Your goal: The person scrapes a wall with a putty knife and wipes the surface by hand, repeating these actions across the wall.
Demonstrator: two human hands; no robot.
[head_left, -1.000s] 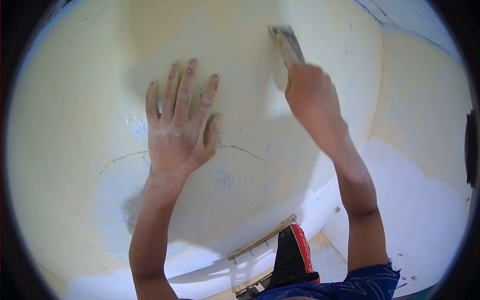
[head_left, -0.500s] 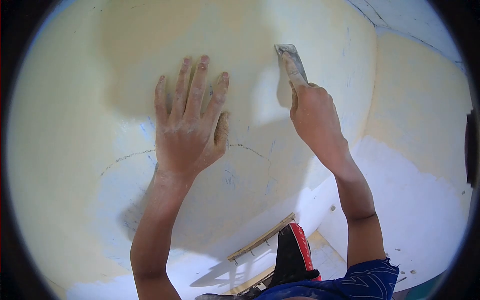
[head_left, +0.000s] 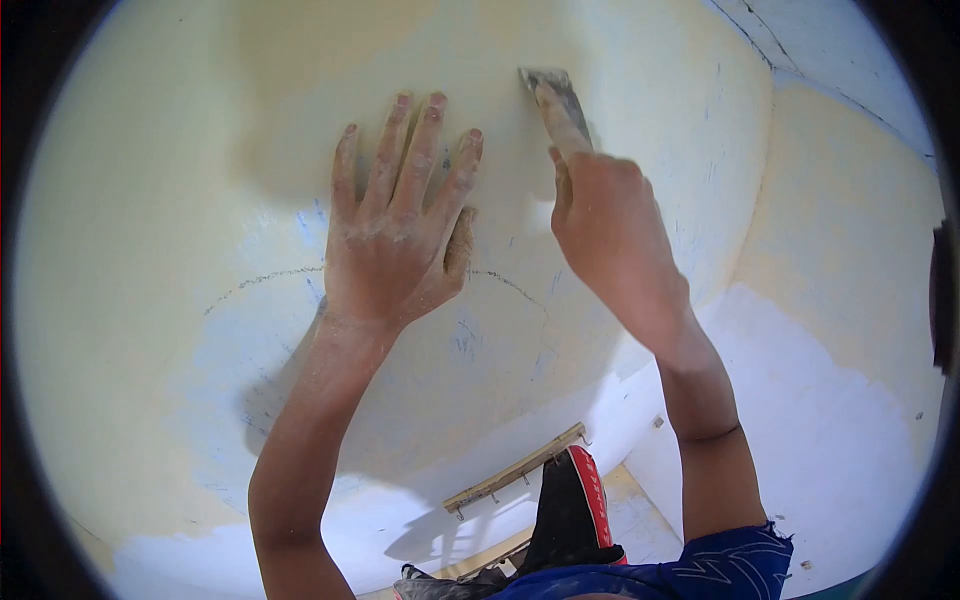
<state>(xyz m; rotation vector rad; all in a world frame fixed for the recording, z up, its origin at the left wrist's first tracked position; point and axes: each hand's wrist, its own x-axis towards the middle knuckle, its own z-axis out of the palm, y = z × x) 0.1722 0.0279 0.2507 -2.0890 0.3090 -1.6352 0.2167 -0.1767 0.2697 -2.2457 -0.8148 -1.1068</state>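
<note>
My right hand (head_left: 612, 215) grips a scraper (head_left: 566, 92) with a flat, putty-smeared blade. Its index finger lies stretched along the tool, and the blade is at the pale yellow wall (head_left: 130, 200). To the left, my left hand (head_left: 385, 250) lies against the wall with dusty, spread fingers. Between its thumb and palm it holds a rough brown piece (head_left: 461, 240), mostly hidden, whose kind I cannot make out. A dark curved line (head_left: 265, 280) and blue scribbles show on the wall around this hand.
Below hangs a wooden rail with hooks (head_left: 515, 468). A black and red item (head_left: 575, 500) is beside it, near my blue clothing. The adjoining wall (head_left: 830, 240) meets this one at a corner on the right. White patches cover the lower wall areas.
My right hand has moved left across the wall with the scraper. My left hand stays at nearly the same spot on the wall. The whole view has shifted slightly.
</note>
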